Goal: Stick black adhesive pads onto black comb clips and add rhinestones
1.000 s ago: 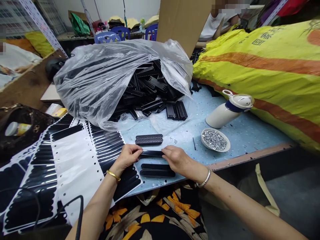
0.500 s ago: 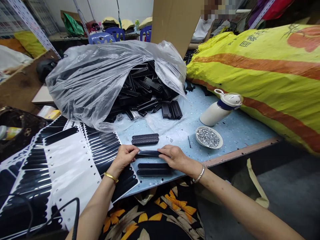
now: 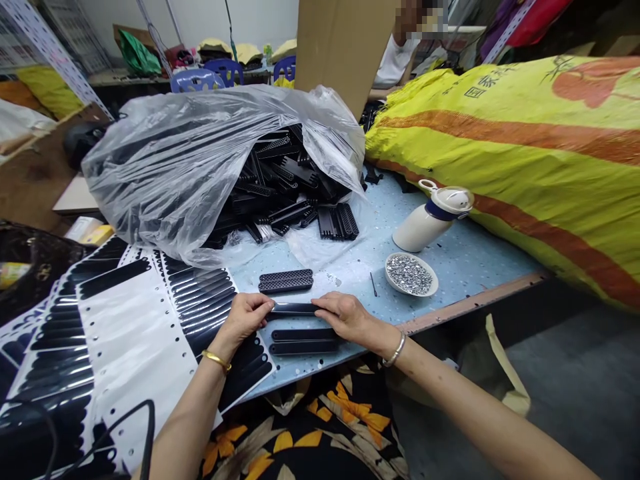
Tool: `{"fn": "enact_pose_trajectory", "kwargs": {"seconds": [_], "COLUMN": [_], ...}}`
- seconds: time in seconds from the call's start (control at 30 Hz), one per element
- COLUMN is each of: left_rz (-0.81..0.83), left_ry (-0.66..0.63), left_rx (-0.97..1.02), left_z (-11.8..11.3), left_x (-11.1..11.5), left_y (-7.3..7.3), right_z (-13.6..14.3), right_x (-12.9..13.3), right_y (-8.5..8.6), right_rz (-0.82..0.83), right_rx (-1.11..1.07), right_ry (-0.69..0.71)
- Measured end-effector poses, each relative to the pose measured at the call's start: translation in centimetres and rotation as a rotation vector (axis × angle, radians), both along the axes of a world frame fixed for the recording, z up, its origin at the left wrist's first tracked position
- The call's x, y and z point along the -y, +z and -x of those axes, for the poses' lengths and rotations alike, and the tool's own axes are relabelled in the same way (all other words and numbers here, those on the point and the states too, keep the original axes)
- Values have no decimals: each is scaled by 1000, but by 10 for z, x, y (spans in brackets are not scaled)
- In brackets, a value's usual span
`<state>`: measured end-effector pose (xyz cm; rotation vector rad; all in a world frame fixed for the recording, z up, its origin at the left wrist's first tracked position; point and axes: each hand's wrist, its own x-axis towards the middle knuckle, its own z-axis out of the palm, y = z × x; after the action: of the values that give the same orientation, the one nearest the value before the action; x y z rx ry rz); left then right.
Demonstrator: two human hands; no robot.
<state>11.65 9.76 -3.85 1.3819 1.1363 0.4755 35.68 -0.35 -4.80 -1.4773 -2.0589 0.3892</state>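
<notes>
Head: black strip [image 3: 294, 309] between grips [image 3: 245, 319] [image 3: 349, 319]

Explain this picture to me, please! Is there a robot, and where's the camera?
There's no robot, just a person's two bare hands. The camera is worn on the person's head and looks forward and down. The left hand and right hand hold a glossy black strip, one at each end, over a speckled light-blue table. Two black bars lie nearer the person; mesh-patterned pieces lie just beyond. To the right, a white bowl holds tiny shiny metal pieces. Behind it is a white bottle. Farther back, a clear plastic bag holds many black parts.
</notes>
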Motion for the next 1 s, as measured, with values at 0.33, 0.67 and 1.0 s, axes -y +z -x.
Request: {"fn": "enact_pose_trajectory", "kwargs": {"seconds": [0.33,0.67,1.0], "left_rz": [-29,-79,-57], "left_ry": [-25,-24,-40], "left_rx": [-12,-12,11], "left_z": [0,-1,-1], "left_x": [0,1,0], "left_y": [2,-2,-1], "right_z": [-3,-13,-4], "right_x": [6,23,-7], "right_y": [0,1,1], "right_rz": [-33,-14,204], "right_rx": [-69,-183,-321], "right_ry": [-113,-362,-289]}}
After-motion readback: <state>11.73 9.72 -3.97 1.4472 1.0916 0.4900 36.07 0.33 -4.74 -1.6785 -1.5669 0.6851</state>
